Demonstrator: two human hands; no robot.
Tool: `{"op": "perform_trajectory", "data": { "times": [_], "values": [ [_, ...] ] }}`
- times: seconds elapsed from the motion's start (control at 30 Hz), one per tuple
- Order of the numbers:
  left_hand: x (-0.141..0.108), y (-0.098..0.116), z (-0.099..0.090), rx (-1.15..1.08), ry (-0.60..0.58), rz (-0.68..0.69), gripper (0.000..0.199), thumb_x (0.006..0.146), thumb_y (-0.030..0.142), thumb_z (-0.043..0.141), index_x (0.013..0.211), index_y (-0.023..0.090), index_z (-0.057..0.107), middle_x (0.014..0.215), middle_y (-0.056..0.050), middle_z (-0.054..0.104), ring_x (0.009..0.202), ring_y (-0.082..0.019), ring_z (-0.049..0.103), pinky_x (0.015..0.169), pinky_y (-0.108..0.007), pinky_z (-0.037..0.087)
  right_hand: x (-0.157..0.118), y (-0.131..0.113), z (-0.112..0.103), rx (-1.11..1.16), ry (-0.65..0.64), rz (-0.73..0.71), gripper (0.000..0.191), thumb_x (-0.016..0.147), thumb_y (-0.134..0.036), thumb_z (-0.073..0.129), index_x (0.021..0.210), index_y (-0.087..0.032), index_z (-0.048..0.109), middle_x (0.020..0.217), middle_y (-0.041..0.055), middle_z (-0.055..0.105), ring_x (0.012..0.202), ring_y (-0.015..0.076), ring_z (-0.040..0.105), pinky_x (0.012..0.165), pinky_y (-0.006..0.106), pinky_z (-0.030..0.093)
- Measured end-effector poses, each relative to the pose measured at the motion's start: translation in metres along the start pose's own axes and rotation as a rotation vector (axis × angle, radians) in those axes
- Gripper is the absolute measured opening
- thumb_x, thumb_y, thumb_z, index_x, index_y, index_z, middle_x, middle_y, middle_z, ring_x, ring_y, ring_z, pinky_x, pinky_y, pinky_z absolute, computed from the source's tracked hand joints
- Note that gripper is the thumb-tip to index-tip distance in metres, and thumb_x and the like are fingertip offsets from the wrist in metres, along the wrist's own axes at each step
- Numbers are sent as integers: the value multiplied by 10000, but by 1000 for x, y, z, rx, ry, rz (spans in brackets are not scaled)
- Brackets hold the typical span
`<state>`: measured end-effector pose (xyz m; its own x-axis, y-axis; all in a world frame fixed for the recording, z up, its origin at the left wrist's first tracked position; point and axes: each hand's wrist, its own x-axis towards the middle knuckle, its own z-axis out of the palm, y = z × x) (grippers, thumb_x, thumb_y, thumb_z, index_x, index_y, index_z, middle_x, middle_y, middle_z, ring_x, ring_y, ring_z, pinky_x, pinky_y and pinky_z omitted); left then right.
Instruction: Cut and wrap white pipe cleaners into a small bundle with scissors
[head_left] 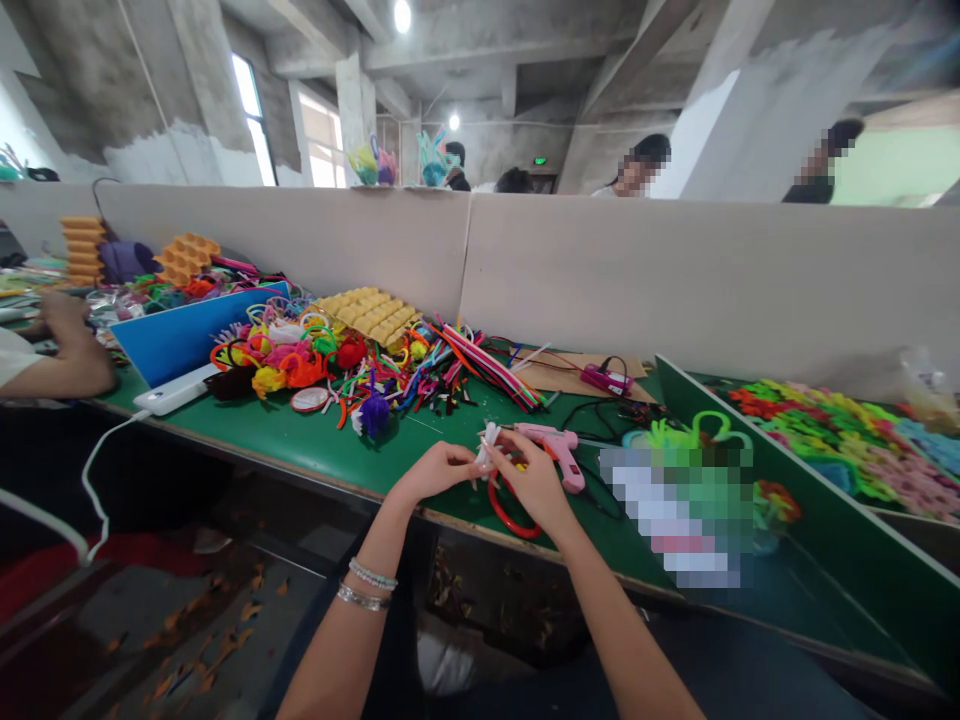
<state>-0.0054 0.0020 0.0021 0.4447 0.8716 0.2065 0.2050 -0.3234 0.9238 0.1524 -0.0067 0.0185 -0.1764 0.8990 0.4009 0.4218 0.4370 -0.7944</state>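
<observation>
In front of me, my left hand [448, 472] and my right hand [531, 470] meet over the near edge of the green table. Their fingers pinch a small white pipe-cleaner piece [489, 440] between them, its top poking up above the fingertips. Fingers cover much of it, so its full shape is hidden. Just below my right hand a red loop [513, 522] lies at the table edge. A pink glue gun [553, 446] rests close behind and right of that hand.
Loose pipe cleaners [480, 362] and a colourful pile [300, 345] cover the table's back left. A white power strip [176, 390] sits by a blue divider [191, 330]. At right, a green board [795, 480] borders a heap of pipe-cleaner pieces [862, 430]. A co-worker's arm [71, 350] is far left.
</observation>
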Motion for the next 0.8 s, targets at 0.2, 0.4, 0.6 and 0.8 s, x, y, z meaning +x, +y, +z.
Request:
{"op": "perform_trajectory", "data": {
  "times": [0.2, 0.4, 0.6, 0.8],
  "values": [
    [-11, 6, 1, -64, -21, -43, 368, 673, 455, 553, 717, 109, 670, 639, -32, 630, 590, -117, 515, 569, -214, 402, -1, 5, 5, 287, -15, 103, 312, 674, -441, 563, 802, -160, 610, 781, 56, 641, 649, 164, 581, 596, 298, 492],
    [-8, 0, 2, -249, 25, -57, 350, 663, 419, 583, 813, 109, 645, 694, -50, 652, 590, -120, 554, 615, -242, 439, 0, 8, 6, 357, -7, 137, 315, 658, -393, 588, 881, -173, 617, 930, 67, 638, 805, 187, 593, 695, 313, 489],
    [-5, 3, -11, -282, -26, -63, 276, 637, 385, 619, 643, 113, 571, 560, -1, 582, 525, -100, 543, 572, -233, 437, 3, -7, 6, 357, -103, 211, 346, 718, -411, 518, 948, -165, 597, 610, 14, 614, 399, 90, 489, 351, 207, 372],
    [-5, 3, -18, -374, 30, -94, 277, 629, 378, 629, 672, 118, 542, 597, 9, 572, 564, -93, 543, 603, -234, 432, 14, -16, 14, 466, -177, 198, 398, 723, -454, 498, 1001, -180, 573, 572, -13, 558, 399, 78, 466, 306, 180, 316]
  ]
}}
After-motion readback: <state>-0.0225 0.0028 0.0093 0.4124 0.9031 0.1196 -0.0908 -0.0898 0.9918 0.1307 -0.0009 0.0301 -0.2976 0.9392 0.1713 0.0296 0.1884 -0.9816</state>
